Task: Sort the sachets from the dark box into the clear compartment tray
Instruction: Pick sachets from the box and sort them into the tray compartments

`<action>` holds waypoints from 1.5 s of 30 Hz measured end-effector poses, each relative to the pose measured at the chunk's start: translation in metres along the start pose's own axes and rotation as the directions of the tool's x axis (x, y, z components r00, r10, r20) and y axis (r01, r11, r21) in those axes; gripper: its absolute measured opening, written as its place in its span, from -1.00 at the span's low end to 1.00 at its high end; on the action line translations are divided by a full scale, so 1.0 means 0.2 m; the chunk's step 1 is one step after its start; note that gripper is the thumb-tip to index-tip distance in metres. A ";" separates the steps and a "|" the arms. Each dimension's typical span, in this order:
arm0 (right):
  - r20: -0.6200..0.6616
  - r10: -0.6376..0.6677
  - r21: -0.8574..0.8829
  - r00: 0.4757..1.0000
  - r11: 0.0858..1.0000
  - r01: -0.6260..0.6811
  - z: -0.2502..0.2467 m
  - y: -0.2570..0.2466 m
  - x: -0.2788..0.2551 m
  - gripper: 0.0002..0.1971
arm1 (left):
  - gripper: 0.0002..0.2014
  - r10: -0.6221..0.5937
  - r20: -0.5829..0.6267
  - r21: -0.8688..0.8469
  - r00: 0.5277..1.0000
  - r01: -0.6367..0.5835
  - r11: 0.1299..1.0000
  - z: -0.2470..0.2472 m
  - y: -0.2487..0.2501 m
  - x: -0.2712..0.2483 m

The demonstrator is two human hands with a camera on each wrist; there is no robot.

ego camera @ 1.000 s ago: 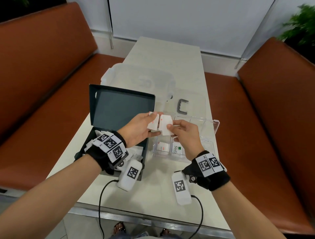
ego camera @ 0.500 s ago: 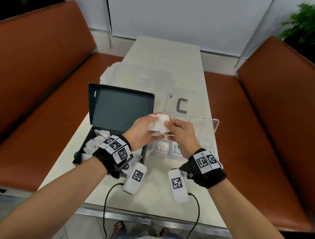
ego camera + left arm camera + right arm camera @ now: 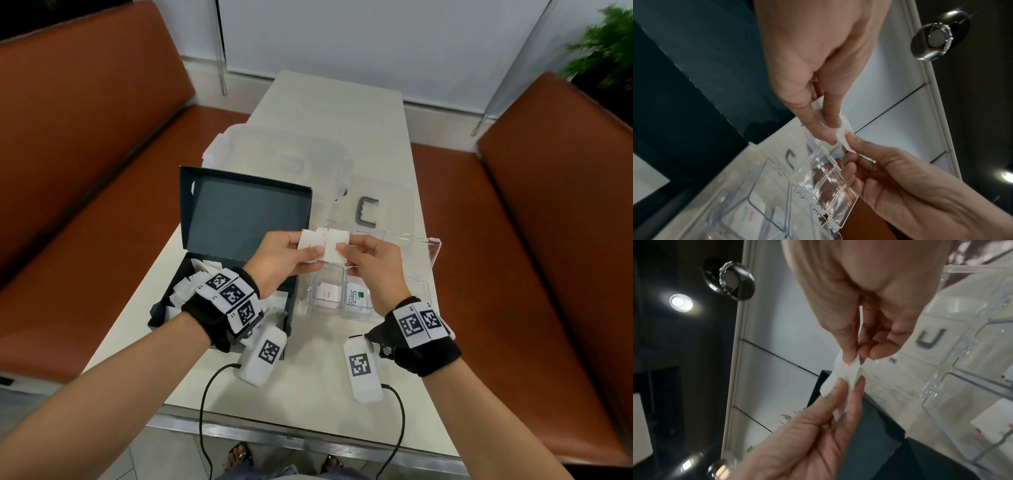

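Observation:
Both hands hold a small fan of white sachets [image 3: 323, 248] with red print, in the air over the left end of the clear compartment tray [image 3: 423, 270]. My left hand [image 3: 303, 248] pinches them from the left between thumb and fingers. My right hand [image 3: 346, 251] pinches the rightmost sachet [image 3: 849, 369] by its edge. In the left wrist view the sachets [image 3: 842, 133] sit between both hands' fingertips. The open dark box [image 3: 239, 219] stands at the left, with several white sachets [image 3: 191, 284] in its base. The tray's near compartments hold a red-print sachet [image 3: 325, 294] and a Stevia sachet [image 3: 358, 296].
A grey U-shaped clip [image 3: 368, 212] lies behind the tray. A translucent plastic container [image 3: 281, 161] stands behind the dark box. Brown benches [image 3: 85, 192] flank the narrow table. Two black cables [image 3: 205, 404] hang over the table's near edge.
Both hands have stayed over the tray's left end. The sachets, held side by side a second ago, now overlap in a fan, and the right fingers have shifted along their edge.

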State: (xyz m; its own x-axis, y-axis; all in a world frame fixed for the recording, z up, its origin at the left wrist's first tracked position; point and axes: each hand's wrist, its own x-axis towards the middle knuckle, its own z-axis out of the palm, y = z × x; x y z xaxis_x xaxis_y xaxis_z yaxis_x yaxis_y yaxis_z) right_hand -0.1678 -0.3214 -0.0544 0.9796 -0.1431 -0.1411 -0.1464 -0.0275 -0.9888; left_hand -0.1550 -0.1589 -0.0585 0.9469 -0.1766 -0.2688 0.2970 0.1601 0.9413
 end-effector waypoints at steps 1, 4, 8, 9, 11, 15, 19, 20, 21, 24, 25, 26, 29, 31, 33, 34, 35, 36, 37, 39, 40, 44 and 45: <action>-0.015 -0.025 -0.044 1.000 0.999 0.025 0.00 0.01 0.00 -0.88 | -0.77 0.004 0.030 0.007 1.000 -0.004 1.000 0.00 0.00 0.00; -0.038 -0.066 -0.119 0.997 0.991 0.062 0.01 0.01 0.02 -0.85 | -0.74 0.001 0.083 0.015 0.997 -0.003 1.000 0.01 0.01 -0.01; 0.024 0.021 -0.073 0.999 0.997 -0.020 0.00 0.00 0.03 -0.93 | -0.72 -0.003 0.068 0.035 0.998 0.001 0.999 0.00 0.00 -0.01; 0.025 0.041 -0.067 0.999 0.997 -0.039 -0.01 0.00 0.03 -0.94 | -0.72 -0.010 0.062 0.036 0.998 0.008 0.999 0.00 0.00 -0.02; 0.000 0.056 -0.039 0.998 0.998 -0.056 -0.02 -0.01 0.04 -0.93 | -0.70 -0.030 0.047 0.036 0.998 0.028 0.999 0.00 0.00 -0.02; 0.049 0.085 0.014 0.995 0.996 -0.086 -0.01 -0.02 0.02 -0.94 | -0.62 -0.076 0.032 -0.011 0.997 0.076 0.997 0.02 0.00 -0.01; 0.049 0.063 -0.041 0.997 0.997 -0.061 0.03 0.00 0.01 -0.89 | -0.68 -0.077 0.153 -0.014 0.985 0.080 0.997 0.07 -0.01 -0.01; 0.029 0.045 -0.070 0.999 0.997 -0.043 0.04 0.01 0.01 -0.87 | -0.70 -0.069 0.174 0.001 0.982 0.070 0.998 0.08 -0.02 -0.01; 0.008 0.021 -0.108 1.000 0.994 -0.020 0.04 0.01 0.00 -0.86 | -0.70 -0.067 0.184 0.015 0.981 0.065 0.998 0.08 -0.02 -0.01; 0.009 -0.116 -0.309 0.993 0.944 0.113 0.02 0.01 0.01 -0.77 | -0.70 -0.074 0.188 0.058 0.979 0.064 0.996 0.10 -0.02 -0.01; 0.039 -0.167 -0.402 0.985 0.900 0.169 0.01 0.01 0.02 -0.74 | -0.70 -0.075 0.192 0.059 0.979 0.064 0.996 0.10 -0.02 -0.01; 0.075 -0.212 -0.485 0.974 0.846 0.221 0.00 0.00 0.02 -0.74 | -0.70 -0.076 0.195 0.055 0.978 0.066 0.996 0.11 -0.02 -0.01; 0.174 -0.275 -0.575 0.945 0.751 0.324 -0.01 0.00 0.02 -0.76 | -0.70 -0.088 0.187 0.058 0.978 0.078 0.995 0.13 -0.02 -0.01; 0.224 -0.272 -0.574 0.936 0.739 0.352 -0.01 -0.01 0.02 -0.77 | -0.70 -0.092 0.189 0.071 0.978 0.080 0.994 0.13 -0.01 -0.01; 0.255 -0.248 -0.534 0.935 0.770 0.350 -0.03 -0.02 0.04 -0.81 | -0.71 -0.092 0.193 0.081 0.977 0.078 0.994 0.13 -0.01 -0.01; 0.253 -0.231 -0.517 0.940 0.789 0.333 -0.03 -0.03 0.05 -0.84 | -0.72 -0.096 0.189 0.083 0.977 0.082 0.993 0.13 -0.01 -0.01; 0.251 -0.209 -0.505 0.945 0.805 0.312 -0.04 -0.03 0.07 -0.89 | -0.72 -0.102 0.185 0.086 0.977 0.087 0.992 0.13 -0.02 -0.01; 0.260 -0.183 -0.503 0.948 0.813 0.295 -0.04 -0.03 0.09 -0.92 | -0.72 -0.108 0.183 0.089 0.977 0.093 0.992 0.13 -0.02 -0.01; 0.282 -0.157 -0.516 0.947 0.807 0.287 -0.04 -0.04 0.11 -0.94 | -0.72 -0.116 0.181 0.090 0.977 0.101 0.991 0.13 -0.02 -0.01; 0.326 -0.116 -0.556 0.938 0.779 0.289 -0.05 -0.05 0.14 -0.96 | -0.71 -0.139 0.170 0.104 0.976 0.122 0.987 0.12 -0.03 0.00; 0.331 -0.104 -0.564 0.938 0.775 0.285 -0.05 -0.05 0.15 -0.97 | -0.70 -0.151 0.157 0.126 0.976 0.132 0.983 0.11 -0.04 0.00; 0.277 -0.030 -0.698 0.960 0.680 0.223 -0.07 -0.03 0.23 -0.91 | -0.74 -0.121 0.017 0.335 0.993 0.108 0.936 0.03 -0.07 0.02; 0.269 0.006 -0.766 0.963 0.607 0.210 -0.05 -0.01 0.24 -0.90 | -0.77 -0.106 -0.008 0.380 0.994 0.101 0.919 0.00 -0.08 0.02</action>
State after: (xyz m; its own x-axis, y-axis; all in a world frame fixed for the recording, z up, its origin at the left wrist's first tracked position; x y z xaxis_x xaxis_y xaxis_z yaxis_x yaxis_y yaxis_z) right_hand -0.1219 -0.3388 -0.0579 0.9795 0.1284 -0.1552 0.0115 -0.8049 -0.5934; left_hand -0.1554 -0.1630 -0.0741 0.9110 -0.1845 -0.3690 0.3223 -0.2398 0.9157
